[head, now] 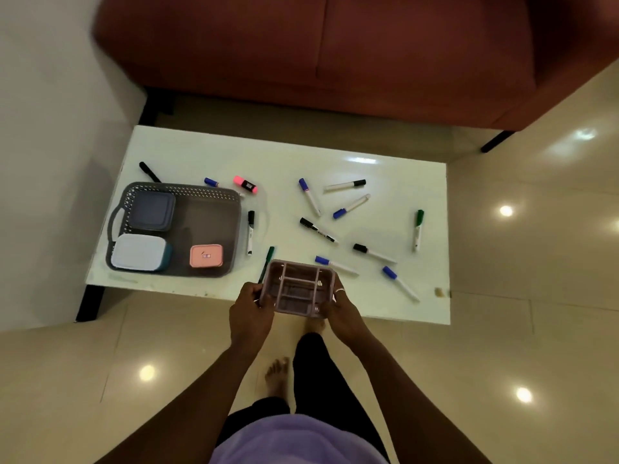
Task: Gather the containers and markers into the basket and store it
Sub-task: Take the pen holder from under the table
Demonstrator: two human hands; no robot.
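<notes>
Both hands hold a pink divided organiser over the table's near edge: my left hand grips its left side, my right hand its right side. A grey perforated basket sits at the table's left and holds a blue-lidded box, a white-lidded box and a small pink box. Several markers lie scattered on the white table, among them a pink highlighter, a green marker and a blue-capped marker.
A red sofa stands beyond the table. A white wall runs along the left. Glossy tiled floor lies to the right and in front. My bare feet show below the table's near edge.
</notes>
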